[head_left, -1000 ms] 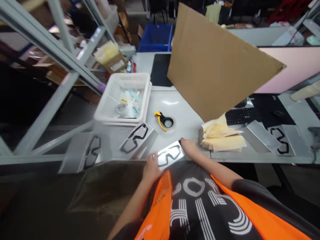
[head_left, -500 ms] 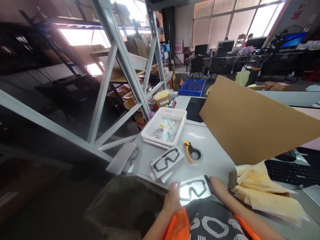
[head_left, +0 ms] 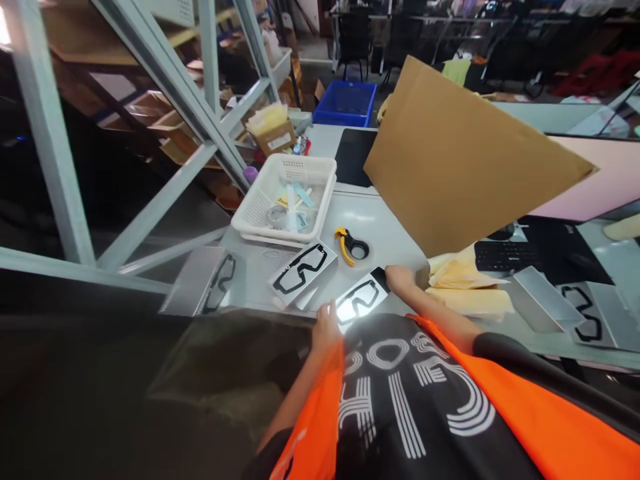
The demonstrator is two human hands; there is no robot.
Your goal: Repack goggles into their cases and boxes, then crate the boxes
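Observation:
A white box printed with black goggles [head_left: 362, 297] is held close to my chest at the table's front edge. My left hand [head_left: 327, 324] grips its left end. Around the dark right end my right hand [head_left: 400, 280] is closed. Just beyond lies a second goggles box [head_left: 303, 270], tilted on the table, and a third box [head_left: 199, 281] sits at the left corner. A tape dispenser with a yellow handle [head_left: 352, 247] rests behind the held box. The undersides of both hands are hidden.
A white plastic basket [head_left: 245, 213] with small packets stands behind the boxes, beside a metal rack frame [head_left: 165, 200]. A large cardboard sheet [head_left: 450, 167] leans at the right, above yellow padded envelopes [head_left: 467, 297]. More boxes [head_left: 590, 310] and a keyboard [head_left: 500, 259] are further right.
The view has tipped downward and shifted right, bringing more boxes at the right into sight. Both hands still hold the same box, which now slants more, its right end higher.

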